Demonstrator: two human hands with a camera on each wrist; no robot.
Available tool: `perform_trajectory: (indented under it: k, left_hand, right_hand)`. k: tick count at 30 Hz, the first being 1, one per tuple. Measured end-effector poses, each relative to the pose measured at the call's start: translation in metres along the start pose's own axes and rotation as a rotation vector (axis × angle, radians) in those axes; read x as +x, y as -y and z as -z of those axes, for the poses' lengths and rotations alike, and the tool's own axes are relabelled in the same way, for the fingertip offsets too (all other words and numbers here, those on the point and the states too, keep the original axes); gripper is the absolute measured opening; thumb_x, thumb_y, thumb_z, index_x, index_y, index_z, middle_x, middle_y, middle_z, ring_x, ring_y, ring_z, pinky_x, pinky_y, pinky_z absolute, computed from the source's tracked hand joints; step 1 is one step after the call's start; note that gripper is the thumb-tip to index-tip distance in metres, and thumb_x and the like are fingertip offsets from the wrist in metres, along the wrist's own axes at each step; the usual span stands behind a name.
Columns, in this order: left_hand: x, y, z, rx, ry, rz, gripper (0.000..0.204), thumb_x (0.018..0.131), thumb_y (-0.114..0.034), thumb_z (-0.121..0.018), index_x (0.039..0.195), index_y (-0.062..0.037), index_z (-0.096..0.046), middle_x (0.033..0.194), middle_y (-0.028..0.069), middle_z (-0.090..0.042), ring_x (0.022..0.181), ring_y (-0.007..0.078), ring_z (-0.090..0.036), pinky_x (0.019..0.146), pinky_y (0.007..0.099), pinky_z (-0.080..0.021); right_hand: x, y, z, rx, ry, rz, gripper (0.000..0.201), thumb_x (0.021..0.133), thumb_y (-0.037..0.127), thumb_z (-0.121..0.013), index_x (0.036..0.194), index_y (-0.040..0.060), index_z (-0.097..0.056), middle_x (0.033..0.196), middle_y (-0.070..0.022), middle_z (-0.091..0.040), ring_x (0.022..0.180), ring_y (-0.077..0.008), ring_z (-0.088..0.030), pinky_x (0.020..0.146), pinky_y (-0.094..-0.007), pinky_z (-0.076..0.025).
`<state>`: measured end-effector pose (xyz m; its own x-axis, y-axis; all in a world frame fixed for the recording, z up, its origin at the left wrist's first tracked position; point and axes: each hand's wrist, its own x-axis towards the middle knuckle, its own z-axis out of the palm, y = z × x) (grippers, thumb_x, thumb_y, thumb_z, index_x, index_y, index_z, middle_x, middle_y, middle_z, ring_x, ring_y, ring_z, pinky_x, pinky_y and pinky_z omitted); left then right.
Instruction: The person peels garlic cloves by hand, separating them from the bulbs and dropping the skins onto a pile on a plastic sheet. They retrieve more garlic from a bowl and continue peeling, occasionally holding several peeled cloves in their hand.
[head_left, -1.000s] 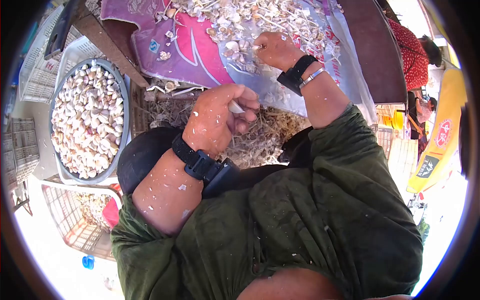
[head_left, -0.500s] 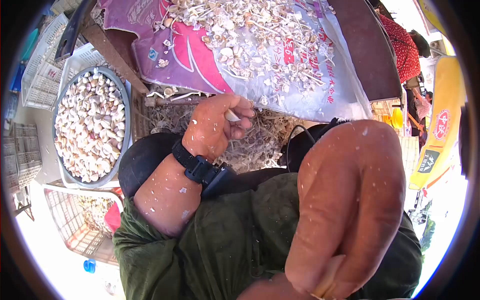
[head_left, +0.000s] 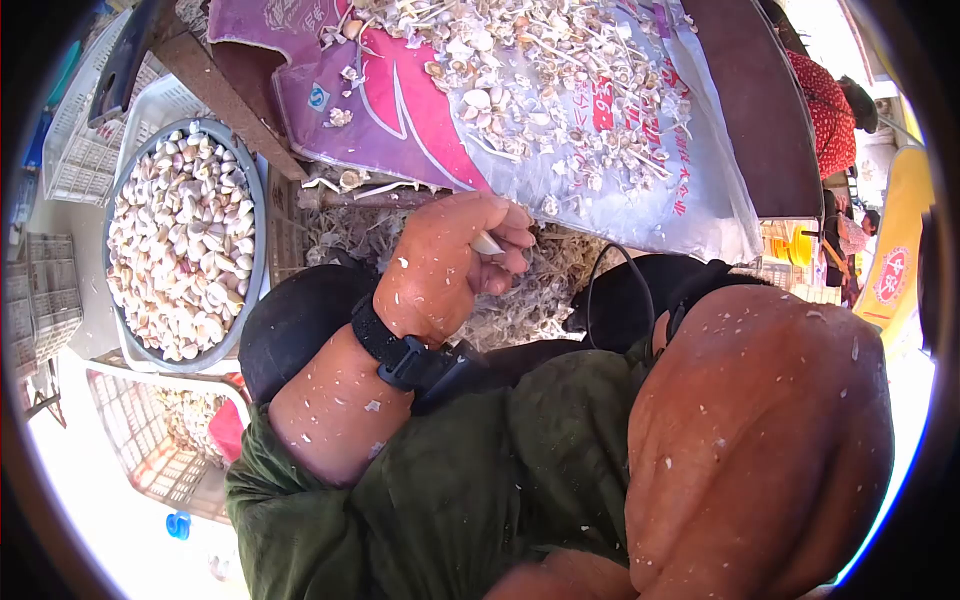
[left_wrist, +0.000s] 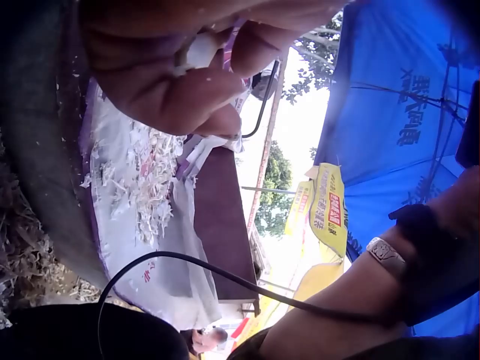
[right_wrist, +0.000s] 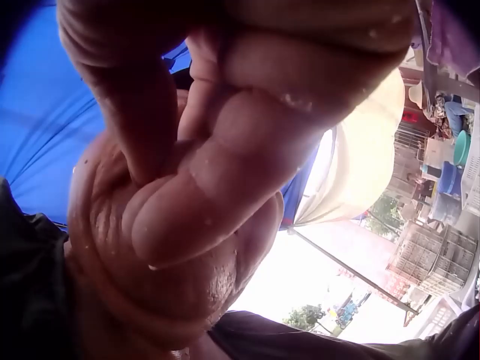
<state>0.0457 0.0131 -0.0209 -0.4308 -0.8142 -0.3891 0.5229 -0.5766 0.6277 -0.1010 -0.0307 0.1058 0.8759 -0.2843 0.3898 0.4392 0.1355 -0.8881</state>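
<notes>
Garlic cloves (head_left: 180, 240) fill a round grey basin (head_left: 252, 215) at the left of the head view, the basin sitting in a white plastic crate (head_left: 160, 100). Behind it a purple and white printed sack (head_left: 400, 110) lies spread on the tabletop (head_left: 745, 110), heaped with garlic skins and stems (head_left: 560, 70); red characters run along the sack's white part, too small to read. A yellow banner (head_left: 890, 270) at the right edge carries a red round mark, also unreadable. Left hand (head_left: 450, 260) is curled above a litter of dry husks (head_left: 540, 285), thumb and fingers pinching a pale garlic clove (head_left: 487, 243). The right hand is not seen here as a hand; only a bare forearm (head_left: 760, 440) fills the lower right, close to the lens.

From the left wrist, the fingers (left_wrist: 172, 90) fold around the white clove (left_wrist: 201, 51) at the top of the frame, with the sack (left_wrist: 142, 217) and its scraps beyond. A blue canopy (left_wrist: 405, 112) bears dark characters, and a yellow sign (left_wrist: 330, 210) has red print, neither legible. A black cable (left_wrist: 225, 277) crosses below.

From the right wrist, the right hand (right_wrist: 210, 172) sits tight against the lens, fingers curled in toward the palm; whether anything lies inside them cannot be told.
</notes>
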Motion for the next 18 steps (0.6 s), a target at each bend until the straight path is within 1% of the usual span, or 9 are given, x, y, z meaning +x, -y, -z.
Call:
perform_trajectory:
  k: [5, 8, 10, 11, 12, 13, 14, 16, 18]
  left_hand:
    - [0.0, 0.002, 0.003, -0.051, 0.041, 0.02, 0.027, 0.089, -0.024, -0.055, 0.094, 0.0009, -0.064, 0.087, 0.0094, -0.063, 0.071, 0.017, -0.06, 0.055, 0.0258, -0.045]
    - [0.003, -0.002, -0.001, 0.003, 0.034, -0.025, 0.034, 0.092, -0.031, -0.052, 0.096, 0.0013, -0.064, 0.087, 0.0097, -0.064, 0.071, 0.0173, -0.061, 0.054, 0.0261, -0.045]
    - [0.002, -0.001, -0.001, -0.226, 0.059, 0.024, 0.043, 0.095, -0.038, -0.048, 0.099, 0.002, -0.063, 0.089, 0.0107, -0.065, 0.074, 0.0188, -0.063, 0.055, 0.0278, -0.046]
    - [0.001, -0.004, -0.003, -0.229, 0.055, 0.026, 0.043, 0.095, -0.038, -0.048, 0.099, 0.002, -0.063, 0.089, 0.0107, -0.065, 0.074, 0.0188, -0.063, 0.055, 0.0278, -0.046]
    - [-0.001, -0.01, -0.007, -0.301, 0.112, 0.054, 0.047, 0.096, -0.041, -0.046, 0.1, 0.0022, -0.063, 0.09, 0.0112, -0.066, 0.077, 0.0198, -0.063, 0.055, 0.0286, -0.047]
    - [-0.001, -0.013, -0.009, -0.373, 0.168, 0.082, 0.05, 0.096, -0.043, -0.043, 0.101, 0.0025, -0.063, 0.091, 0.0118, -0.066, 0.079, 0.0207, -0.064, 0.056, 0.0295, -0.047]
    - [0.001, -0.008, -0.004, -0.449, 0.2, 0.079, 0.047, 0.096, -0.041, -0.045, 0.102, 0.0021, -0.063, 0.094, 0.0125, -0.066, 0.082, 0.0224, -0.065, 0.056, 0.0308, -0.047]
    - [0.003, -0.009, -0.003, -0.388, 0.151, 0.094, 0.044, 0.096, -0.039, -0.047, 0.102, 0.0019, -0.063, 0.095, 0.0126, -0.066, 0.082, 0.0223, -0.065, 0.055, 0.0303, -0.047]
    - [0.004, -0.011, 0.0, -0.292, 0.082, 0.12, 0.032, 0.094, -0.028, -0.053, 0.102, 0.0013, -0.063, 0.095, 0.0116, -0.065, 0.078, 0.0198, -0.064, 0.051, 0.028, -0.044]
  right_hand:
    - [0.003, 0.001, 0.007, -0.018, 0.068, 0.067, 0.018, 0.078, -0.004, -0.073, 0.093, -0.0113, -0.067, 0.097, -0.0297, -0.066, 0.07, -0.0254, -0.07, 0.059, -0.0289, -0.058]
    - [0.0, 0.005, 0.008, -0.038, 0.105, 0.099, 0.017, 0.076, -0.005, -0.075, 0.09, -0.0113, -0.068, 0.097, -0.0305, -0.065, 0.07, -0.0252, -0.07, 0.059, -0.0283, -0.058]
    - [0.001, 0.005, 0.003, -0.033, 0.128, 0.117, 0.017, 0.076, -0.005, -0.076, 0.089, -0.0112, -0.068, 0.097, -0.0311, -0.065, 0.069, -0.0251, -0.07, 0.059, -0.0279, -0.058]
    - [-0.021, -0.011, 0.007, -0.222, -0.067, 0.186, 0.019, 0.076, -0.003, -0.077, 0.091, -0.009, -0.069, 0.091, -0.0262, -0.067, 0.067, -0.0226, -0.07, 0.057, -0.0258, -0.056]
    - [-0.028, -0.007, 0.005, -0.33, -0.268, -0.044, 0.025, 0.076, 0.0, -0.078, 0.097, -0.0086, -0.068, 0.083, -0.0221, -0.067, 0.062, -0.0201, -0.068, 0.056, -0.0254, -0.055]
    - [-0.035, -0.007, 0.023, -0.504, -0.205, -0.159, 0.034, 0.076, 0.003, -0.078, 0.106, -0.0093, -0.065, 0.083, -0.0185, -0.068, 0.063, -0.0171, -0.067, 0.057, -0.0251, -0.054]
    - [-0.044, -0.007, 0.03, -0.413, -0.305, -0.382, 0.035, 0.081, 0.003, -0.074, 0.112, -0.0101, -0.062, 0.084, -0.0148, -0.068, 0.062, -0.0144, -0.066, 0.056, -0.0243, -0.052]
    - [-0.047, -0.016, 0.049, -0.516, -0.602, -0.565, 0.022, 0.091, 0.01, -0.064, 0.107, -0.0051, -0.063, 0.074, -0.0088, -0.067, 0.057, -0.0098, -0.062, 0.051, -0.0223, -0.047]
    - [-0.05, -0.032, 0.085, -0.725, -0.798, -0.607, 0.022, 0.093, 0.017, -0.063, 0.102, -0.0031, -0.064, 0.071, -0.0073, -0.065, 0.055, -0.0085, -0.059, 0.049, -0.0221, -0.046]
